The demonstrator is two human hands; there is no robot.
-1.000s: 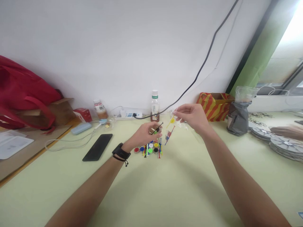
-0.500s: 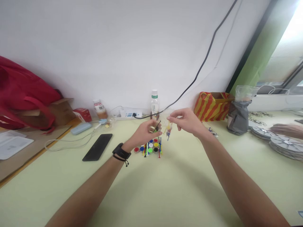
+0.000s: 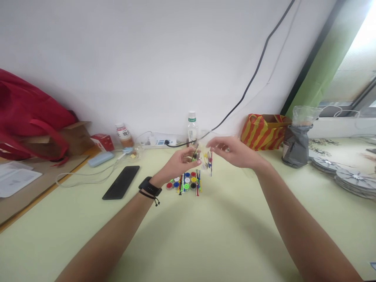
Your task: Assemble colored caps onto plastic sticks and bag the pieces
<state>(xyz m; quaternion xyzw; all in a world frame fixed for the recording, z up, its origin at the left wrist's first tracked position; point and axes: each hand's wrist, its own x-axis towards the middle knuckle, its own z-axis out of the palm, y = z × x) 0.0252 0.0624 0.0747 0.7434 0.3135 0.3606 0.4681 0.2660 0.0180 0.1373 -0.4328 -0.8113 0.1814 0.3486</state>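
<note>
My left hand (image 3: pixel 179 160), with a black watch on its wrist, is closed on a thin dark stick (image 3: pixel 195 149); a small green and black piece shows by its fingers. My right hand (image 3: pixel 227 150) faces it, its bent fingers at the edge of a clear plastic bag (image 3: pixel 205 167). Yellow, red and blue thin pieces (image 3: pixel 210 162) show in or against the bag; blur hides the exact grip. Below the left hand, several coloured round discs (image 3: pixel 186 187) and thin coloured sticks (image 3: pixel 197 188) lie grouped on the table (image 3: pixel 188 235).
A clear bottle (image 3: pixel 192 127) stands behind the hands, near a black cable (image 3: pixel 243 94). To the left are a black phone (image 3: pixel 121 183), a pale blue case (image 3: pixel 100 159) and another bottle (image 3: pixel 123 135). A striped bag (image 3: pixel 260 132), grey bag (image 3: pixel 296 147) and stacked discs (image 3: pixel 355 180) are right.
The right hand has tilted, its fingers bending down, and the bag and coloured pieces have shifted slightly. The left hand has barely moved. Another person's hand at the far right has mostly gone from view.
</note>
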